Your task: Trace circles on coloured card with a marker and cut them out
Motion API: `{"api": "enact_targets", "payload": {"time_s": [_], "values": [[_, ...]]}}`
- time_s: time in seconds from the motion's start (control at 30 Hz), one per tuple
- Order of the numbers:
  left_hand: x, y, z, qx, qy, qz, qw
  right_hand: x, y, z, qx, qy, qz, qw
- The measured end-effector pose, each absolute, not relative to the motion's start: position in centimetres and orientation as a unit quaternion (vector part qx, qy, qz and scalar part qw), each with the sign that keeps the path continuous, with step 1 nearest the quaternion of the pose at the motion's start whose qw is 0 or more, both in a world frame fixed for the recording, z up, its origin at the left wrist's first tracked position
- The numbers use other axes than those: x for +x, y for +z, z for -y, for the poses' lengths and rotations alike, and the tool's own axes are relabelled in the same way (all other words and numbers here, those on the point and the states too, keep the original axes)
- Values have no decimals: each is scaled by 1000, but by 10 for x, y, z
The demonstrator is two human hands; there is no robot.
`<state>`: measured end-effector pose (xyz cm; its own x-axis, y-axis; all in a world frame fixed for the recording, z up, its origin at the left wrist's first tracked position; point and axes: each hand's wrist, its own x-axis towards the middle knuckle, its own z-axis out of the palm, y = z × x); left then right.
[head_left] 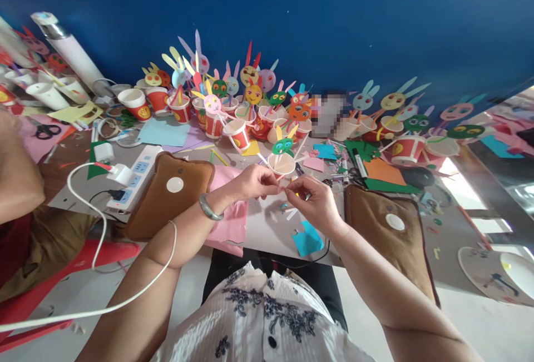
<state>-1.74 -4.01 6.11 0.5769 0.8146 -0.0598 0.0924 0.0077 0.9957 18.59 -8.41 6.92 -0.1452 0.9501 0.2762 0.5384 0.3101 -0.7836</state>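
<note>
A person sits at a grey work table (267,228) seen from above, both bare arms reaching forward. The left hand (254,183), with a silver bangle (209,208) on its wrist, and the right hand (315,201) meet at the fingertips just above the table's near middle. Each hand has thumb and forefinger pressed together, and between them they pinch a tiny pale scrap of paper (285,188); it is too small to tell its shape or exact colour.

Directly behind the fingertips stands a white paper cup holding a green paper rabbit face with yellow ears on a stick (282,153). Beyond it, along a dark blue wall (334,17), a dense row of red and white paper cups with coloured rabbit faces (246,106) runs across the table.

Beneath the left forearm lies a sheet of pink paper (231,217), partly over a brown cushioned pad with a white round button (169,198). A second brown pad of the same kind (392,228) lies right of the right hand. A cut piece of turquoise paper (307,238) rests at the table edge below the right hand. Left of the first pad sits a white power strip (133,175), with a white cable (95,239) looping down from it across the left arm.
</note>
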Motion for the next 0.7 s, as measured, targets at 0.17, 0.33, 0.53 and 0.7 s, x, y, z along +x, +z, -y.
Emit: {"api": "enact_targets", "payload": {"time_s": [0.17,0.33,0.53,0.7], "values": [[-35,61,28,662,314,-425,531,182,75,78,-543,254,685,413],[-42,56,14,643,412,-498,411,165,76,62,-511,366,631,455],[-34,52,16,602,456,-451,476,142,71,39,-476,484,564,470],[-33,51,17,597,463,-457,469,132,63,30,-474,484,565,471]]}}
